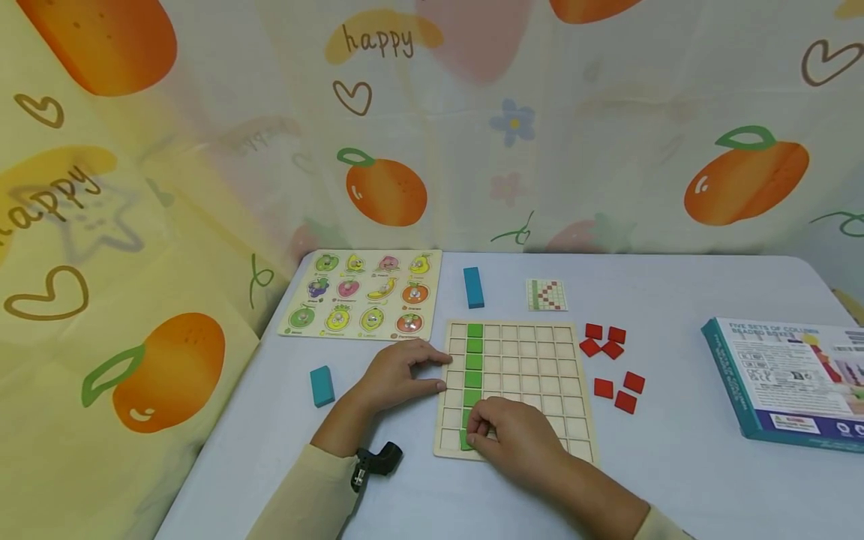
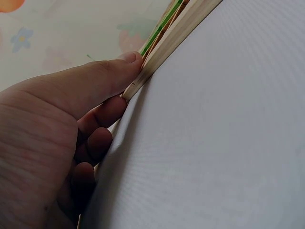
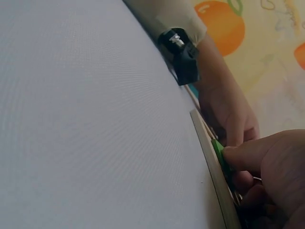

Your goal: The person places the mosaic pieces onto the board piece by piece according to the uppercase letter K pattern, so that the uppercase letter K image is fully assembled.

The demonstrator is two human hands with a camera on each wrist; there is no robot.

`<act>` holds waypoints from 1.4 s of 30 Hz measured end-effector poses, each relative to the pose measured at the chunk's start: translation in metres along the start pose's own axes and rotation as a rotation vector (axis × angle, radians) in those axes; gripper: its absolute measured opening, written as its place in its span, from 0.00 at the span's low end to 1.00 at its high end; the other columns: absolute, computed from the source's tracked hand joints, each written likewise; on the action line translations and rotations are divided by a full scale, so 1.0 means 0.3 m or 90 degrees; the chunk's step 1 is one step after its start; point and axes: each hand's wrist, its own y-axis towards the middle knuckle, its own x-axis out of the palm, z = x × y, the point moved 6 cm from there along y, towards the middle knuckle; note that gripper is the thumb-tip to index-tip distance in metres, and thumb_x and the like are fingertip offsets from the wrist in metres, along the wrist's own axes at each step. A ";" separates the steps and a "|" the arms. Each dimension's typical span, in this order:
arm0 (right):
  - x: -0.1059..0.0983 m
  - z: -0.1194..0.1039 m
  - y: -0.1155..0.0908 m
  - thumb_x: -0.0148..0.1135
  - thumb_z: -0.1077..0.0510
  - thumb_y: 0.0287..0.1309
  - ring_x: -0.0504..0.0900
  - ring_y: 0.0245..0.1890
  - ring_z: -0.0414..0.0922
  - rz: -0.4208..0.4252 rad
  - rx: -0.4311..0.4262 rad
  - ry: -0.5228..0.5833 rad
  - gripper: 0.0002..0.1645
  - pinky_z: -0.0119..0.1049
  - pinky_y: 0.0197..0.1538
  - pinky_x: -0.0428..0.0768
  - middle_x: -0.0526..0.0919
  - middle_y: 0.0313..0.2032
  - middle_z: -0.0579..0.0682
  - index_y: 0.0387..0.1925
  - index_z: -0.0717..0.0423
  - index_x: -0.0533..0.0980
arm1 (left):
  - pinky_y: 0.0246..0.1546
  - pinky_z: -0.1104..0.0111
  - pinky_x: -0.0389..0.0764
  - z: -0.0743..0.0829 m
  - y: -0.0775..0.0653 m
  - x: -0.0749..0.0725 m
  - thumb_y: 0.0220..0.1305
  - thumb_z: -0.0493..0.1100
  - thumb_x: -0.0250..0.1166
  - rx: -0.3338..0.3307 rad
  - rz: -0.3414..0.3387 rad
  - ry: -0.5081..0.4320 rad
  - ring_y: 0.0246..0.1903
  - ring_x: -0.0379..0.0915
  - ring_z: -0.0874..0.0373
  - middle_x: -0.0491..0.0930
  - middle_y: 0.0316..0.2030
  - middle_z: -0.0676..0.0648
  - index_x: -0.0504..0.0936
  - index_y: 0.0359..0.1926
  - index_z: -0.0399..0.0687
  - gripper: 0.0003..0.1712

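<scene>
A square wooden grid board (image 1: 533, 386) lies on the table with a column of green square tiles (image 1: 475, 361) in its second column from the left. My right hand (image 1: 520, 439) is over the lower end of that column and pinches a green tile (image 3: 218, 149), which sits tilted near the board's front rim in the right wrist view. At the board's left edge, my left hand (image 1: 398, 375) rests its thumb and fingertips against the wooden rim (image 2: 162, 50). Several red square tiles (image 1: 604, 388) lie loose to the right of the board.
Behind the board are a small pattern card (image 1: 547, 295) and a blue block (image 1: 474, 288). Another blue block (image 1: 322, 386) lies beside the left forearm. A fruit puzzle board (image 1: 364, 294) lies at the back left, and a boxed set (image 1: 793, 382) at the right edge.
</scene>
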 end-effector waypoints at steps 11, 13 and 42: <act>0.000 0.004 -0.006 0.77 0.57 0.57 0.75 0.32 0.30 0.006 -0.022 0.002 0.11 0.32 0.37 0.76 0.76 0.30 0.30 0.32 0.37 0.82 | 0.51 0.63 0.76 -0.011 0.001 0.005 0.62 0.52 0.81 -0.018 -0.011 0.000 0.48 0.75 0.65 0.85 0.52 0.63 0.90 0.58 0.62 0.23; -0.001 0.005 -0.006 0.78 0.57 0.57 0.75 0.32 0.30 0.006 -0.025 0.002 0.12 0.32 0.37 0.76 0.76 0.30 0.30 0.31 0.37 0.82 | 0.52 0.62 0.77 -0.010 0.002 0.004 0.61 0.52 0.81 -0.018 -0.009 -0.002 0.48 0.76 0.65 0.85 0.52 0.62 0.90 0.58 0.62 0.23; -0.185 0.102 -0.092 0.75 0.59 0.63 0.74 0.23 0.37 0.062 0.095 0.143 0.07 0.32 0.30 0.74 0.82 0.33 0.36 0.41 0.45 0.87 | 0.48 0.63 0.75 -0.021 0.002 0.012 0.61 0.52 0.81 -0.022 -0.018 0.011 0.47 0.74 0.65 0.84 0.54 0.62 0.89 0.59 0.62 0.24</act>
